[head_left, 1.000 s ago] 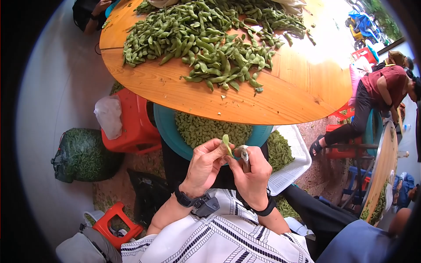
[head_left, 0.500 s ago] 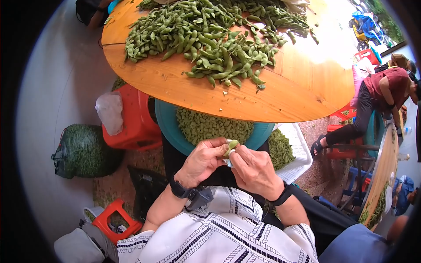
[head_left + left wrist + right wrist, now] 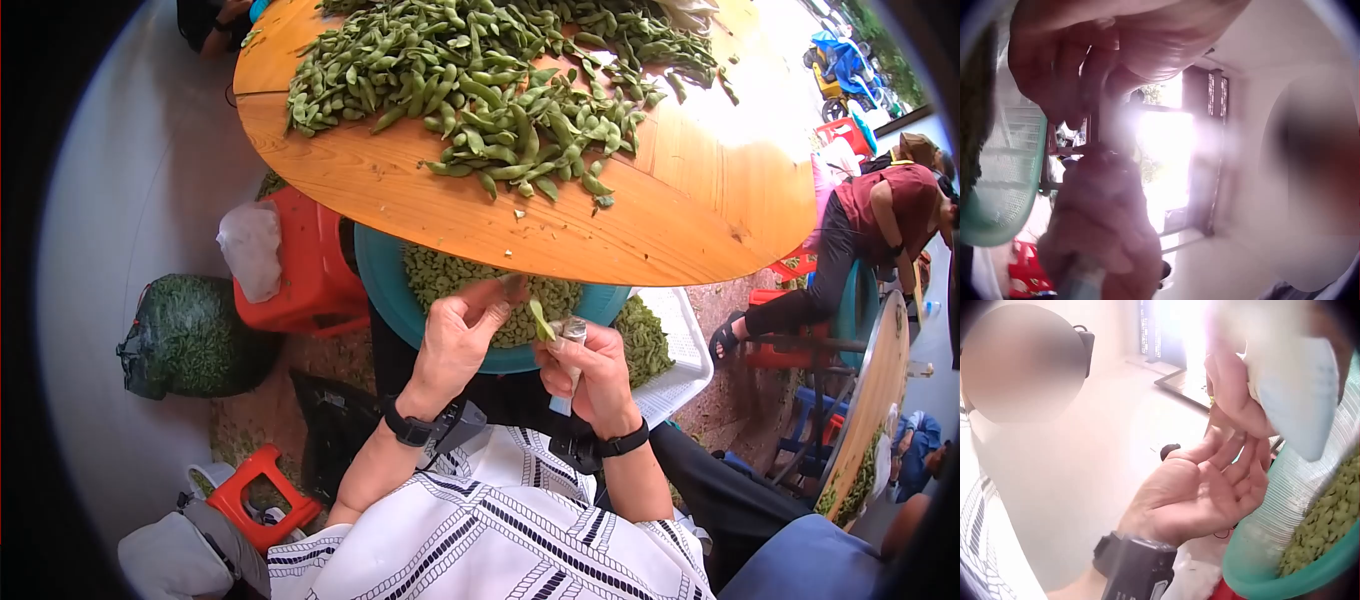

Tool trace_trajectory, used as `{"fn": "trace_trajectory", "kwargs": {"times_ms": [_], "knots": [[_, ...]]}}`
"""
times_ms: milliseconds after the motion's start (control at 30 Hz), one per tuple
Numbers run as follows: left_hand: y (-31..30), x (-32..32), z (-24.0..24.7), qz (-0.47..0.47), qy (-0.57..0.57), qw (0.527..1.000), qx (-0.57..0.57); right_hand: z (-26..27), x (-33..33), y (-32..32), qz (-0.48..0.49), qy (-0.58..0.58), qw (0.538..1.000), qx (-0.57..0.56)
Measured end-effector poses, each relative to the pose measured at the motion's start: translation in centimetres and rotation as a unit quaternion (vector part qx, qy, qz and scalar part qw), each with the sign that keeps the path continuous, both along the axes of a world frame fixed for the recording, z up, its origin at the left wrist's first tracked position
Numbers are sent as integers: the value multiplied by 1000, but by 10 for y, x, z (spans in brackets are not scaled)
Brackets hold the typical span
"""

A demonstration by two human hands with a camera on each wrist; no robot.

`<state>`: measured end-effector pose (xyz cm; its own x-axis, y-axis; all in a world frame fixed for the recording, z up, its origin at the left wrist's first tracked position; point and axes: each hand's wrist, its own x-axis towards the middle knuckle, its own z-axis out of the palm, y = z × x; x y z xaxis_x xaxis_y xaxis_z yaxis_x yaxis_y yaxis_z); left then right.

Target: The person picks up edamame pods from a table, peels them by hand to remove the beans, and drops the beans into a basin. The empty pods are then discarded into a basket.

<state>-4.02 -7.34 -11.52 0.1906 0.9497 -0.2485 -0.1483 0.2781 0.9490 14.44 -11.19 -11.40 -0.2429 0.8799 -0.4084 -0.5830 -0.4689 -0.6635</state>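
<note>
Over the teal basin (image 3: 375,285), the right hand (image 3: 590,370) grips a pale grey-and-blue object (image 3: 563,403), and a green pod (image 3: 541,320) sticks up from its fingertips. Left of it is the left hand (image 3: 450,345), apart from the pod, its fingers bent loosely and blurred at the tips; nothing shows in them. In the right wrist view the left hand (image 3: 1197,487) has its palm exposed, below the pale blue object (image 3: 1300,394). The left wrist view has the left hand (image 3: 1129,44) above the right hand (image 3: 1100,219).
Pods (image 3: 430,80) are heaped on the wooden table (image 3: 700,210). Shelled beans (image 3: 440,275) fill the basin; a white basket (image 3: 690,350) stands to its right. Red stools (image 3: 300,260), a dark green bag (image 3: 195,335) and a seated person (image 3: 880,215) are around.
The hands, together at the pod half a second ago, have separated. The left hand has moved up and away from the pod, and the pod stays at the right fingertips.
</note>
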Motion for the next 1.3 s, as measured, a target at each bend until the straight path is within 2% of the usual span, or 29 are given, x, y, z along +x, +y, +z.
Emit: {"fn": "trace_trajectory", "kwargs": {"times_ms": [33, 67, 133, 233, 267, 300, 333, 367, 467, 567, 733, 933, 1100, 1300], "knots": [[1, -1, 1, -8, -90, 995, -42, 0, -1, -1, 10, 37, 999, -9], [0, -2, -1, -7, -91, 995, -41, 1, -1, -2, 20, 73, 997, -18], [-4, -3, -6, -62, -256, 960, -99, 1, -2, -5, 33, 73, 997, -22], [-6, -4, -3, -44, -248, 962, -109, 12, -4, -6, 47, 13, 999, -16], [-8, -5, -3, -44, -248, 962, -110, 16, -4, -7, 57, -111, 991, 38], [-9, -5, -3, -22, -230, 967, -105, 20, -4, -7, 67, -232, 966, 90], [-10, -6, -4, -1, -213, 972, -101, 25, -6, -9, 58, -291, 944, 142], [-11, -5, -3, -2, -212, 972, -102, 31, -8, -10, 57, -291, 944, 142], [-13, -2, 3, 18, -147, 987, -57, 44, -12, -13, 53, -383, 878, 284], [-14, -1, 6, 21, -96, 995, -13, 41, -19, -15, 26, -401, 863, 306], [-14, -4, 5, 17, -185, 982, -27, 39, -24, -17, 21, -399, 861, 314], [-15, -6, 4, 20, -198, 979, -38, 41, -24, -19, 38, -385, 871, 303], [-17, -4, 13, 23, -159, 987, -19, 45, -23, -21, 40, -415, 848, 327], [-21, -1, 13, 30, -127, 991, 6, 46, -22, -26, 20, -373, 873, 313]]}}
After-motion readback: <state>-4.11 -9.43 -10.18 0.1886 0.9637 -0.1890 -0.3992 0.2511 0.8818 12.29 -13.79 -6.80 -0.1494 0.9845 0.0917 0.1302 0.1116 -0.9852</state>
